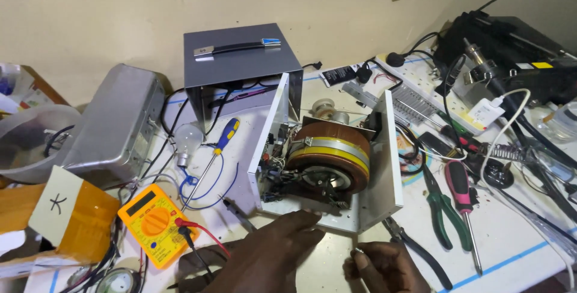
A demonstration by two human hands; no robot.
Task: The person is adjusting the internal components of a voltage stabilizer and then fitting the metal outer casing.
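Opened white chassis (384, 167) sits in the middle of the bench (517, 239), its cover off, with a big toroidal coil (329, 158) wound in brown and banded in yellow lying inside beside a tangle of wires and small parts. My left hand (273, 251) lies flat with its fingers stretched out, the fingertips (312, 218) touching the near edge of the chassis floor; its grip is open and holds nothing. My right hand (381, 266) rests on the bench just in front of the chassis, fingers curled in, pinching what looks like a small pale part between thumb and forefinger (too tiny for me to say what it is).

Behind the chassis stands its grey metal cover (240, 58) with a black carrying handle on top. To the left lie a clear light bulb (188, 138), a blue and yellow screwdriver (216, 152) and a yellow multimeter (157, 224) with red and black leads trailing toward my left wrist. Farther left is a dented silver metal box (117, 125). On the right of the chassis lie green-handled pliers (442, 206) and a pink-handled screwdriver (461, 197), side by side, with dark-handled pliers (415, 251) close to my right hand.
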